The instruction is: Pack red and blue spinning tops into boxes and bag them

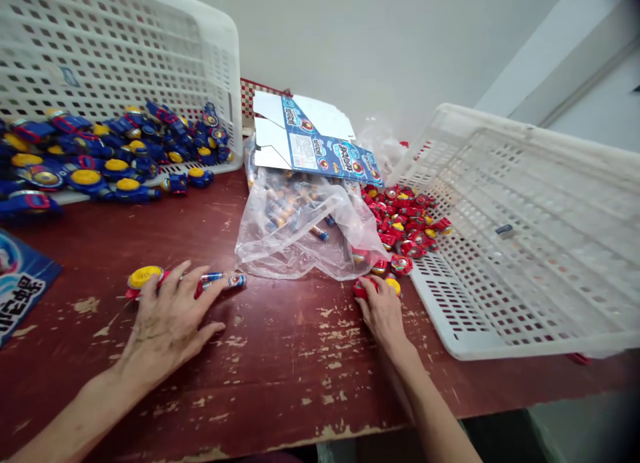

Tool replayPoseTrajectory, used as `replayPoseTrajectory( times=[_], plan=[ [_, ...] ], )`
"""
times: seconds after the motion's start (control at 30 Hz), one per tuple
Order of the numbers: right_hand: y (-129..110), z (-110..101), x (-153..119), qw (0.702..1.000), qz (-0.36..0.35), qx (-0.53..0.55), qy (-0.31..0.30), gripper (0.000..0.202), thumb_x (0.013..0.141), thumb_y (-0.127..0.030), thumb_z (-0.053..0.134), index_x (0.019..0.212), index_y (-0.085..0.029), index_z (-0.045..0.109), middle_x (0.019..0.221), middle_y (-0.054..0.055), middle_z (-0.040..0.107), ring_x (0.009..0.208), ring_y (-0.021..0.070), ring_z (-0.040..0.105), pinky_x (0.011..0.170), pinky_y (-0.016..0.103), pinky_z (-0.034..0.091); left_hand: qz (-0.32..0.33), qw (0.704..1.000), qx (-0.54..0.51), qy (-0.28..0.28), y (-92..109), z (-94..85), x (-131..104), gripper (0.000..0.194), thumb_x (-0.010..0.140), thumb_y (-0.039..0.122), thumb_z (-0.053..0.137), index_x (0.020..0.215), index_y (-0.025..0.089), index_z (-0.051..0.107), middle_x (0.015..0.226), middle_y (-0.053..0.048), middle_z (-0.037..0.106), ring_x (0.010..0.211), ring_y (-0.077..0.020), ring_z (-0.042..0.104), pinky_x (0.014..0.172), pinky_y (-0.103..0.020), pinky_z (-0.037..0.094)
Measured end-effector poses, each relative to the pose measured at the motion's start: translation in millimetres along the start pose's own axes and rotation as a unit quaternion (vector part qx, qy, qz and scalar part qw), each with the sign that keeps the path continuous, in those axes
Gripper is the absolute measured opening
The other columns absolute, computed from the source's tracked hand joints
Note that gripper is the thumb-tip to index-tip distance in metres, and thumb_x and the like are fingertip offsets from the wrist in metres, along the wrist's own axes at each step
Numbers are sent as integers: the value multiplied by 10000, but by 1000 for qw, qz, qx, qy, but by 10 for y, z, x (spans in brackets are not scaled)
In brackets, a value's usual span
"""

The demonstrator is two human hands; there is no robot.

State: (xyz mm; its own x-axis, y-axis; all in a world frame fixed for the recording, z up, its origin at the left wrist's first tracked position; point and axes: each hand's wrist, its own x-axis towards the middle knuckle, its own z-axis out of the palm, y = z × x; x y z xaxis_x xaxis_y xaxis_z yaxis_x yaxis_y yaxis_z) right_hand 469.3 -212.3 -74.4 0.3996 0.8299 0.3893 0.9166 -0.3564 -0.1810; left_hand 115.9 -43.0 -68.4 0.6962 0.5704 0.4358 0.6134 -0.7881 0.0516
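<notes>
My left hand (173, 311) lies palm down with its fingers spread over a red toy with a yellow disc (145, 276), which looks like a spinning-top toy. By its index fingertip lie small blue printed tubes (235, 281); the palm hides part of what is underneath. At the right, my right hand (384, 311) has its fingers curled on a red spinning-top toy (361, 288) with a yellow part beside it. That toy sits at the near edge of a pile of similar red toys (407, 216). Between the hands, a clear plastic bag (300, 249) holds several more tubes.
A white basket (215, 36) tipped on its side at the left spills blue toys (125, 149). Another white basket (500, 263) lies tipped at the right. A flattened printed carton (320, 143) rests on the bag. Blue printed card (30, 276) lies at the left on the worn red table (280, 363).
</notes>
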Motion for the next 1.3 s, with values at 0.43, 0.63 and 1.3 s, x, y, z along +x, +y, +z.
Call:
replayPoseTrajectory(
  times=[0.43,0.63,1.3],
  plan=[
    [-1123,-204,504,942,-73,288,-157,246,1000,-317,423,1177,-203,550,1071,47,646,939,158,621,840,256,492,-467,376,-796,-91,1082,-45,162,463,721,304,757,1104,187,525,939,-51,657,659,-151,630,547,-250,503],
    [-748,477,1548,984,62,120,-114,293,895,-142,554,1186,-107,549,1276,164,507,1237,322,415,1032,529,315,-448,403,-790,-111,867,-186,69,480,722,333,744,1090,183,475,802,-22,643,541,-133,579,412,-216,417],
    [-1265,-320,-146,875,-288,324,-217,205,995,-227,363,1190,-206,422,979,70,483,862,208,467,773,341,418,-388,405,-805,-193,532,-304,-18,314,644,276,718,867,170,524,612,-20,594,436,-140,556,281,-137,308]
  ],
)
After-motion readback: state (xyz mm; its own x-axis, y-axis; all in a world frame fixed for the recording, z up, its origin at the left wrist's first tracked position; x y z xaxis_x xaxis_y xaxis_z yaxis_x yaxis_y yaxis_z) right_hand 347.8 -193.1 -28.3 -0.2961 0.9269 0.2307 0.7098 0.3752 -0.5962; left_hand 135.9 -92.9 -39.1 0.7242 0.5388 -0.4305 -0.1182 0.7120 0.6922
